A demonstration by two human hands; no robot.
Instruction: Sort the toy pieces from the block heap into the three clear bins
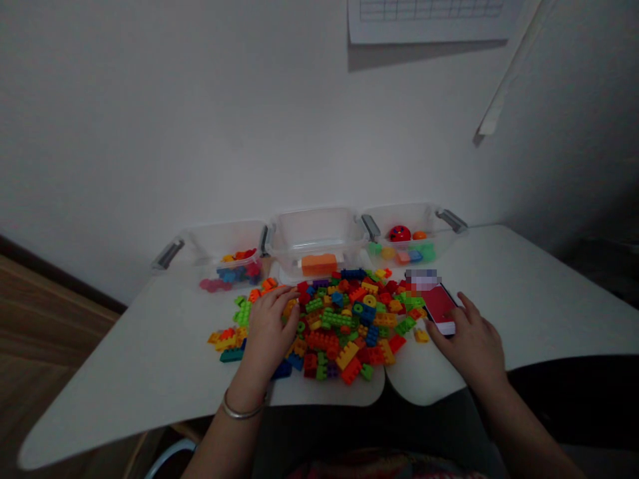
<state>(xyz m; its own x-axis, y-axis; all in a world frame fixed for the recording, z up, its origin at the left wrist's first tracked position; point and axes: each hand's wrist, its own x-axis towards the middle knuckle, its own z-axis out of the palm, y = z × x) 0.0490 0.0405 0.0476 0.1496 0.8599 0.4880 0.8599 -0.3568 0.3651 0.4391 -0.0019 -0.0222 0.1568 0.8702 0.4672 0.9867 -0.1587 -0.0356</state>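
Note:
A heap of colourful toy building bricks [335,319] lies in the middle of the white table. My left hand [269,326] rests on the left side of this heap, palm down with its fingers stretched out; bricks beneath it are partly hidden. To the right of the heap lies a phone [439,307] with a red screen, its far end blurred out. My right hand [472,342] is at the phone's near right corner, fingers spread, with one fingertip on or just above the screen. A small yellow brick [422,336] sits beside the right thumb.
Three clear plastic boxes stand along the wall: the left box [224,236] and right box [424,216] contain colourful toys, and an orange block [319,265] shows at the middle box [317,223]. The white table [150,372] has a notch at its front edge. A printed sheet [429,30] hangs above.

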